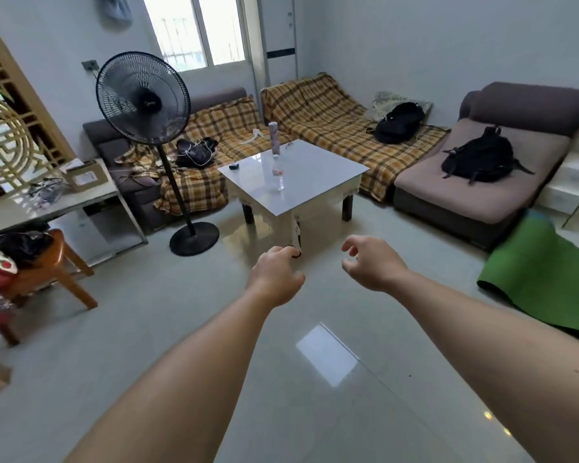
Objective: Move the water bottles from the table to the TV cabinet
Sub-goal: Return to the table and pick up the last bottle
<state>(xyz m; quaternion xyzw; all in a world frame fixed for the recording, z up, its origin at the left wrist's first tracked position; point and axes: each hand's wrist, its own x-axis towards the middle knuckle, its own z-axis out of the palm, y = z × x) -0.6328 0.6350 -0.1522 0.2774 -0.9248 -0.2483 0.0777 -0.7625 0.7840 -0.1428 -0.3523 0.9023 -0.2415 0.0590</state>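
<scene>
Reaching mid-frame, both hands (276,279) (371,267) empty, fingers loosely apart; bottle (279,175) stands on glossy surface (325,175), could tip if clipped.

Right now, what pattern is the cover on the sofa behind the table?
Orange-brown plaid cover, clearest in the head view.

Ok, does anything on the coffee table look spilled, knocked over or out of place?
Nothing stands out. The clear water bottle and the taller bottle behind it both stand upright on the table, with no spill showing. Both hands are empty, short of the table.
</scene>
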